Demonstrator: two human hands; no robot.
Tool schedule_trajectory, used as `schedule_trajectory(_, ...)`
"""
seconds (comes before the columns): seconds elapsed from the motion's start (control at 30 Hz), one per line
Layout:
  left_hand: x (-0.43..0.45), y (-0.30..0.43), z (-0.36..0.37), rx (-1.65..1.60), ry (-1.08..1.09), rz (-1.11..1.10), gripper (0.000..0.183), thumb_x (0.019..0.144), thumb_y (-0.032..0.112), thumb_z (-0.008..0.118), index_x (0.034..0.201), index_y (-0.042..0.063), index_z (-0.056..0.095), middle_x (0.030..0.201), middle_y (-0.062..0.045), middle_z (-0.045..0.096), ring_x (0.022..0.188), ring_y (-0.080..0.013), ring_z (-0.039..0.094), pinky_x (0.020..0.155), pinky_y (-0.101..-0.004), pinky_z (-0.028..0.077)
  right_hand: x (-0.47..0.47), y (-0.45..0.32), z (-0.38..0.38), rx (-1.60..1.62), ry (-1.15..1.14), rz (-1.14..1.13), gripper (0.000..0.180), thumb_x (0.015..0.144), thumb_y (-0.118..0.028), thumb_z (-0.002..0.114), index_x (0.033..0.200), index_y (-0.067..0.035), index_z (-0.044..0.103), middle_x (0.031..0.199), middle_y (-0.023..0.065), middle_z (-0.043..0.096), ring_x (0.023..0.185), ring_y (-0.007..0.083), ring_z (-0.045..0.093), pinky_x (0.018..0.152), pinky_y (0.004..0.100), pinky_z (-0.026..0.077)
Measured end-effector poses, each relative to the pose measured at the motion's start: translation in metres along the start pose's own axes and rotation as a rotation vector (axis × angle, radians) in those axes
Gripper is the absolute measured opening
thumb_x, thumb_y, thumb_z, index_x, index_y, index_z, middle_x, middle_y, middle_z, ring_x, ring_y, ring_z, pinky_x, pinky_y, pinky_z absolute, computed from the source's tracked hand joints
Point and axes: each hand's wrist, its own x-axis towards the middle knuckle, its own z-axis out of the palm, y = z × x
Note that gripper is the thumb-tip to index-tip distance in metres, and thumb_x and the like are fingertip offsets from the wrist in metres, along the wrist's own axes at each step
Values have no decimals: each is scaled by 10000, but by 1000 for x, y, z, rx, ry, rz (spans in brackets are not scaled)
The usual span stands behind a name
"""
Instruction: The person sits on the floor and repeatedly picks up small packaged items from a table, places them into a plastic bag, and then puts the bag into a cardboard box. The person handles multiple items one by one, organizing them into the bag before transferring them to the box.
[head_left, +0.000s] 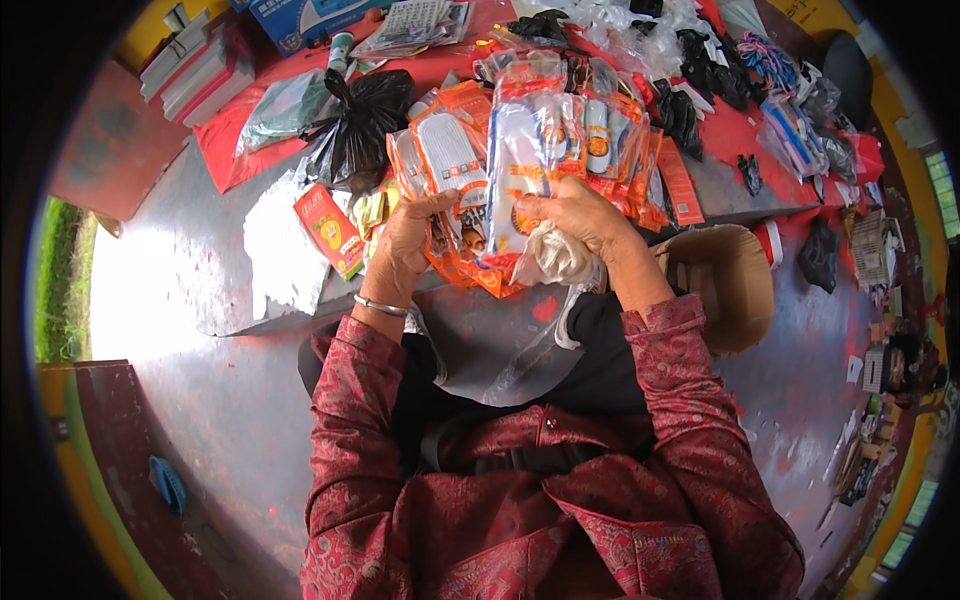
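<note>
My left hand (409, 238), with a silver bangle at the wrist, grips orange-printed plastic packets of insoles (450, 150) by their lower left side. My right hand (589, 221) pinches a clear packet (517, 150) with a pale insole and orange print inside. A crumpled off-white cloth or bag (561, 255) is bunched under my right fingers. Both packets are tilted up side by side over the table's near edge, overlapping at their lower ends. More packed insoles (600, 139) are heaped just beyond my right hand. An orange box with a smiling figure (328, 229) lies left of my left hand.
A knotted black plastic bag (364, 124) sits on the table at left. An open cardboard box (724, 281) stands on the floor at right. Stacked white and pink boxes (199, 75), printed papers (420, 26) and plastic bags (622, 34) are further back.
</note>
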Motion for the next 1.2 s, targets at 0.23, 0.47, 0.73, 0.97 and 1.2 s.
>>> schedule_trajectory(0.23, 8, 4, -14, -6, -58, -126, 236, 817, 77, 540, 1012, -55, 530, 903, -151, 627, 759, -254, 639, 699, -370, 542, -16, -27, -26, 279, -107, 106, 328, 781, -158, 654, 1035, 30, 566, 921, 51, 618, 777, 99, 583, 693, 241, 472)
schedule_trajectory(0.47, 3, -6, -3, -25, -116, -107, 267, 840, 104, 526, 1079, -14, 501, 884, -131, 626, 675, -222, 642, 579, -340, 557, -2, -7, 6, -511, -130, 5, 425, 745, -346, 653, 931, 35, 618, 847, 224, 629, 796, 283, 625, 733, 362, 453)
schedule_trajectory(0.73, 2, -15, 0, 115, -28, -106, 182, 753, 49, 630, 908, -25, 571, 710, -94, 617, 489, -190, 600, 397, -281, 505, -7, -17, 2, -692, -94, 5, 460, 762, -438, 617, 792, 21, 633, 671, 170, 607, 645, 220, 600, 631, 341, 458)
schedule_trajectory(0.97, -5, -7, 26, 104, -69, -107, 177, 733, 19, 593, 903, -26, 576, 755, -92, 621, 532, -168, 601, 406, -258, 498, -27, -47, 7, -192, 522, -630, 259, 772, -263, 661, 780, -29, 548, 681, 66, 573, 591, 159, 596, 497, 277, 466)
schedule_trajectory(1.2, -24, -13, 31, 390, -200, -103, 352, 671, -68, 651, 999, 12, 548, 778, -50, 606, 603, -124, 593, 479, -223, 492, 13, -29, 11, -888, 506, -978, 109, 760, -202, 641, 777, -109, 587, 750, 30, 573, 645, 177, 584, 557, 294, 470)
